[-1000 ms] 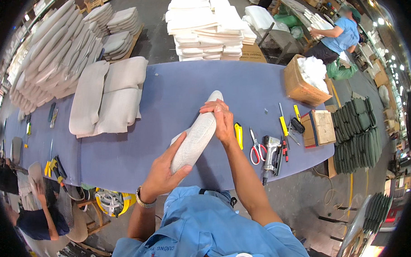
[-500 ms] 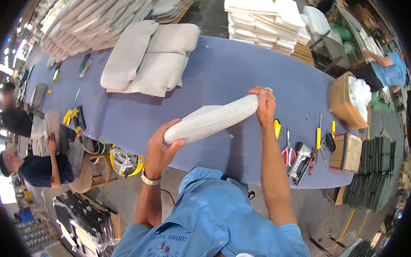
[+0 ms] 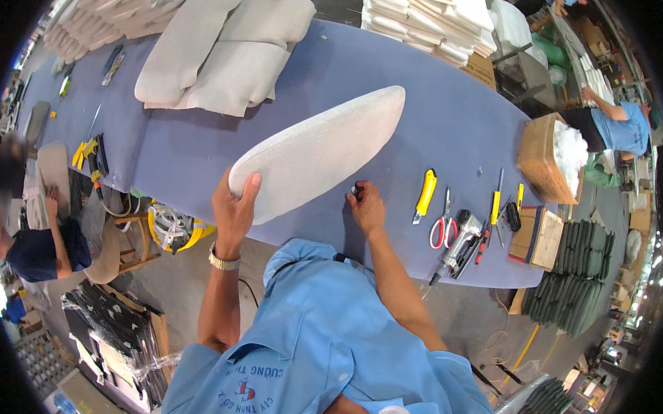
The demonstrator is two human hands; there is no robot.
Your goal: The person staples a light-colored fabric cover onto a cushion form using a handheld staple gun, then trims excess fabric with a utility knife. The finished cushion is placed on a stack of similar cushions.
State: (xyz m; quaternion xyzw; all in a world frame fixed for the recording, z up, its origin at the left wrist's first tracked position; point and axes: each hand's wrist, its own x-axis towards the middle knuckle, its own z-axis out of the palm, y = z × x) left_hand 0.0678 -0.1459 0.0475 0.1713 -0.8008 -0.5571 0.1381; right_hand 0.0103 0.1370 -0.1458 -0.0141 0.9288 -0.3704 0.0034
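Observation:
My left hand grips one end of a light grey fabric-covered cushion, thumb on top and fingers underneath. The cushion is long with a rounded far end, held tilted above the blue-grey table. Off the cushion, my right hand is closed in a pinch near the table's front edge. Something small and dark shows at its fingertips, too small to name. To the right of that hand lie a yellow utility knife, red-handled scissors and a metal staple gun.
Folded grey covers lie at the table's far left. A cardboard box with white stuffing stands at the right, near screwdrivers. A yellow helmet hangs left of me. Co-workers are at both sides.
My right hand has let go of the cushion's far end and come down toward me. The cushion has turned to show its broad face, held by my left hand alone.

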